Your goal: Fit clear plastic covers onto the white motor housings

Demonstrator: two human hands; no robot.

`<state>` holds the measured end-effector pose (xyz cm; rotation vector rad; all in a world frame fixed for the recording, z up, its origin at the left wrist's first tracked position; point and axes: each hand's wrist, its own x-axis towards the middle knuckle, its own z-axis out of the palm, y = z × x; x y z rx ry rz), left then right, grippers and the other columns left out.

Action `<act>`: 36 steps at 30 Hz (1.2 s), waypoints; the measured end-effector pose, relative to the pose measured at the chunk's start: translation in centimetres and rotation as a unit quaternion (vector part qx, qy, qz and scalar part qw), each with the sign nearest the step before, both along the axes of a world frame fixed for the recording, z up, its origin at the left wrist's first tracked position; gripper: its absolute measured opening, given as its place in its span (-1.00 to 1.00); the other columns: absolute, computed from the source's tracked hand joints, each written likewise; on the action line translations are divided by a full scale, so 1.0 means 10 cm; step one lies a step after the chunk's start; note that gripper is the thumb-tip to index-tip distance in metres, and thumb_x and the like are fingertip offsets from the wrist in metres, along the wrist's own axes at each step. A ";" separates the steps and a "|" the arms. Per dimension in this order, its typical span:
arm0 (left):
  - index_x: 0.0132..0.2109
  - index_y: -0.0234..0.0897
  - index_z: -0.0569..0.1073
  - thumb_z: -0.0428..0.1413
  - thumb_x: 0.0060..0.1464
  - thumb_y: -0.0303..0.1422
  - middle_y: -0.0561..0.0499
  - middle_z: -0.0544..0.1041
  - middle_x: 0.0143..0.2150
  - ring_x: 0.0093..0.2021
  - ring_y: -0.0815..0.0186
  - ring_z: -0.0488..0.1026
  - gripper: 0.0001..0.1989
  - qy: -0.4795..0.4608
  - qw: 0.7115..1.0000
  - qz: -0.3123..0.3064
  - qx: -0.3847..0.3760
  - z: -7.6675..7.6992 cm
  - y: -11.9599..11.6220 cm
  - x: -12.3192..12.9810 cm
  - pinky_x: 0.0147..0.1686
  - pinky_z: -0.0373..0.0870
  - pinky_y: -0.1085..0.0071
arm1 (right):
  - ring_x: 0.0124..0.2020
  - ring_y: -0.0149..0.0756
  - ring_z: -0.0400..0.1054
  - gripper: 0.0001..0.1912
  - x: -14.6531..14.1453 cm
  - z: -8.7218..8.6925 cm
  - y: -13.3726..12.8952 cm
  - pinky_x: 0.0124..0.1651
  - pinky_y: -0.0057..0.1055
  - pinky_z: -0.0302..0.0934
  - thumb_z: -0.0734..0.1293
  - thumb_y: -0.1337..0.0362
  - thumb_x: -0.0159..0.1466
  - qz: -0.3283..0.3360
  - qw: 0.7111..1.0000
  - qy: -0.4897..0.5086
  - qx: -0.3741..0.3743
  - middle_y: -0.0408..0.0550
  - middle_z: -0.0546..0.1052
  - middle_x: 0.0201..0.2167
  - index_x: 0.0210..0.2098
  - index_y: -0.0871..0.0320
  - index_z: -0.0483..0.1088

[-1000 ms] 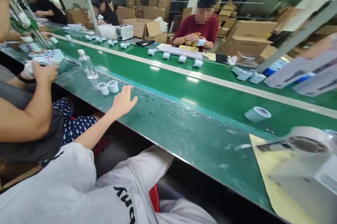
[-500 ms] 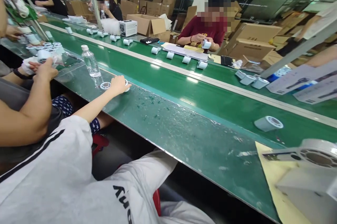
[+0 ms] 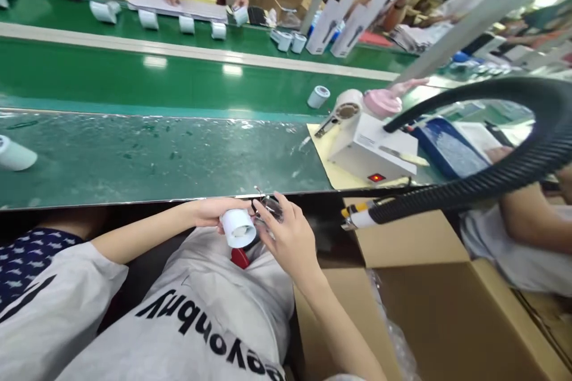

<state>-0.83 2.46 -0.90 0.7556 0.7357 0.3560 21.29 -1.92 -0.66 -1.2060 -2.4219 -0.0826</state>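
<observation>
A short white hollow cylinder (image 3: 239,231) is in my left hand (image 3: 210,211), with its open end facing me and a pale inner part showing inside. My left fingers wrap around its far side and are partly hidden. Close by on the right, the curled fingers of my right hand (image 3: 291,238) hold a small clear, roundish part with thin dark wires (image 3: 271,207). That part is blurred, and whether it touches the cylinder I cannot tell. Both hands are above my lap, just in front of the bench edge.
A white box device with a red lit switch (image 3: 376,177) stands on the bench (image 3: 214,160), with a black corrugated hose (image 3: 473,172) arching to the right. An open carton (image 3: 415,244) is at my right. White cylinders (image 3: 319,97) lie on the green belt; co-workers sit across and beside.
The view has swung right. My left hand, earlier out on the bench over a white cylinder, now holds one above my lap. My right hand has come into view beside it.
</observation>
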 end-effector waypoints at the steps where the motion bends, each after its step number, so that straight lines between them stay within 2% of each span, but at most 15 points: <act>1: -0.24 -0.35 0.53 0.23 0.08 -0.04 0.05 0.46 -0.47 -0.58 0.43 0.27 -0.60 0.026 0.998 -0.036 0.042 0.03 0.00 0.05 -0.68 0.12 0.53 | 0.00 0.13 0.40 -0.56 0.03 0.00 -0.01 -0.14 -0.04 0.48 0.40 0.34 0.30 -0.012 1.000 -0.007 -0.028 0.23 0.41 0.22 0.17 -0.02 0.50; 3: -0.23 -0.30 0.54 0.21 0.10 -0.12 0.04 0.50 -0.37 -0.45 0.39 0.36 -0.70 0.100 0.974 -0.085 0.184 0.11 -0.01 0.12 -0.55 0.24 0.52 | 0.04 0.13 0.39 -0.65 0.11 -0.01 -0.05 -0.13 -0.05 0.48 0.43 0.41 0.25 -0.016 0.995 0.003 -0.095 0.21 0.42 0.23 0.01 0.02 0.56; 6: -0.18 -0.25 0.55 0.17 0.12 -0.27 0.01 0.55 -0.20 -0.19 0.28 0.45 -0.82 0.195 0.886 -0.068 0.414 0.19 -0.07 0.17 -0.19 0.38 0.41 | 0.08 0.05 0.41 -0.84 0.21 -0.02 -0.12 -0.07 -0.11 0.49 0.47 0.43 0.20 0.007 0.979 0.078 -0.189 0.12 0.46 0.17 -0.26 0.06 0.53; 8: -0.10 -0.24 0.56 0.23 0.09 -0.27 -0.02 0.55 -0.13 -0.12 0.23 0.44 -0.77 0.223 0.848 -0.033 0.480 0.19 -0.14 0.19 -0.06 0.37 0.33 | 0.08 0.00 0.45 -0.88 0.24 -0.02 -0.15 -0.04 -0.14 0.47 0.50 0.34 0.22 0.021 0.957 0.158 -0.244 0.10 0.47 0.12 -0.35 0.09 0.48; 9: -0.06 -0.24 0.56 0.29 0.06 -0.23 -0.03 0.54 -0.11 -0.12 0.22 0.44 -0.69 0.229 0.841 -0.015 0.489 0.17 -0.17 0.19 -0.05 0.37 0.31 | 0.06 -0.02 0.46 -0.87 0.25 -0.02 -0.16 -0.02 -0.16 0.46 0.49 0.28 0.24 0.024 0.942 0.200 -0.267 0.10 0.47 0.10 -0.37 0.10 0.46; 12: 0.02 -0.20 0.58 0.43 -0.12 -0.08 -0.07 0.51 -0.05 -0.08 0.17 0.46 -0.43 0.210 0.845 0.023 0.492 0.06 -0.21 0.18 0.00 0.40 0.25 | -0.07 -0.13 0.50 -0.80 0.24 0.02 -0.18 -0.04 -0.22 0.43 0.37 0.21 0.36 0.005 0.905 0.306 -0.297 0.08 0.49 -0.03 -0.39 0.11 0.46; 14: 0.02 -0.18 0.61 0.44 -0.14 -0.03 -0.14 0.48 0.05 0.05 0.09 0.46 -0.41 0.184 0.842 0.028 0.506 -0.02 -0.21 0.17 0.11 0.39 0.16 | -0.17 -0.19 0.50 -0.73 0.22 0.04 -0.19 -0.15 -0.29 0.41 0.32 0.21 0.38 -0.018 0.887 0.348 -0.304 0.06 0.50 -0.11 -0.45 0.12 0.45; 17: 0.08 -0.17 0.61 0.46 -0.15 -0.07 -0.23 0.45 0.23 0.26 -0.05 0.40 -0.37 0.147 0.839 0.007 0.524 -0.08 -0.16 0.15 0.28 0.28 0.04 | -0.20 -0.18 0.51 -0.69 0.22 0.05 -0.18 -0.27 -0.34 0.39 0.37 0.17 0.32 -0.046 0.853 0.401 -0.330 0.03 0.52 -0.18 -0.53 0.12 0.44; 20: 0.21 -0.11 0.53 0.45 -0.11 -0.20 -0.17 0.53 0.22 0.22 0.00 0.46 -0.31 0.107 0.865 -0.035 0.490 -0.08 -0.15 0.15 0.23 0.36 0.11 | -0.16 -0.14 0.54 -0.64 0.24 0.05 -0.16 -0.19 -0.30 0.43 0.45 0.12 0.26 -0.063 0.813 0.454 -0.360 0.01 0.57 -0.24 -0.60 0.11 0.42; 23: 0.26 -0.15 0.48 0.41 -0.07 -0.31 -0.16 0.55 0.18 0.11 0.09 0.53 -0.30 0.085 0.912 -0.028 0.401 -0.03 -0.20 0.17 0.04 0.49 0.24 | -0.14 -0.12 0.57 -0.60 0.28 0.06 -0.14 -0.13 -0.24 0.49 0.48 0.04 0.26 -0.054 0.778 0.509 -0.365 0.01 0.63 -0.23 -0.61 0.09 0.45; 25: 0.26 -0.22 0.46 0.41 -0.09 -0.32 -0.19 0.54 0.18 0.05 0.12 0.56 -0.28 0.063 0.944 0.003 0.324 0.00 -0.24 0.18 -0.03 0.52 0.27 | -0.05 -0.04 0.57 -0.69 0.31 0.07 -0.15 -0.08 -0.18 0.52 0.53 -0.02 0.22 -0.024 0.787 0.503 -0.357 0.04 0.65 -0.11 -0.47 0.06 0.56; 27: 0.24 -0.24 0.45 0.42 -0.09 -0.31 -0.20 0.53 0.19 0.05 0.14 0.56 -0.28 0.033 0.963 0.035 0.264 0.02 -0.28 0.20 -0.01 0.52 0.27 | 0.12 0.04 0.52 -0.72 0.33 0.07 -0.19 0.08 -0.08 0.50 0.58 0.02 0.16 0.012 0.833 0.442 -0.334 0.05 0.63 0.03 -0.23 0.00 0.63; 30: 0.24 -0.22 0.45 0.42 -0.05 -0.29 -0.20 0.51 0.21 0.02 0.18 0.55 -0.30 0.012 0.972 0.052 0.229 0.02 -0.32 0.19 -0.02 0.52 0.29 | 0.23 0.04 0.45 -0.59 0.37 0.05 -0.27 0.27 -0.03 0.40 0.58 0.17 0.20 0.042 0.893 0.355 -0.273 0.02 0.56 0.18 0.04 -0.06 0.58; 33: 0.30 -0.19 0.41 0.42 -0.04 -0.25 -0.18 0.53 0.16 -0.07 0.22 0.56 -0.24 0.029 0.972 0.022 0.232 0.04 -0.32 0.17 -0.12 0.53 0.33 | 0.24 0.01 0.44 -0.57 0.39 0.01 -0.35 0.26 -0.05 0.41 0.55 0.23 0.25 0.049 0.898 0.359 -0.249 0.02 0.52 0.23 0.10 -0.07 0.52; 36: 0.32 -0.17 0.41 0.46 -0.11 -0.29 -0.18 0.52 0.19 0.01 0.17 0.55 -0.17 0.036 0.967 0.010 0.253 0.07 -0.32 0.16 -0.03 0.52 0.30 | 0.25 -0.01 0.43 -0.55 0.41 -0.03 -0.38 0.17 -0.09 0.49 0.55 0.24 0.25 0.053 0.875 0.392 -0.278 0.03 0.53 0.22 0.10 -0.06 0.49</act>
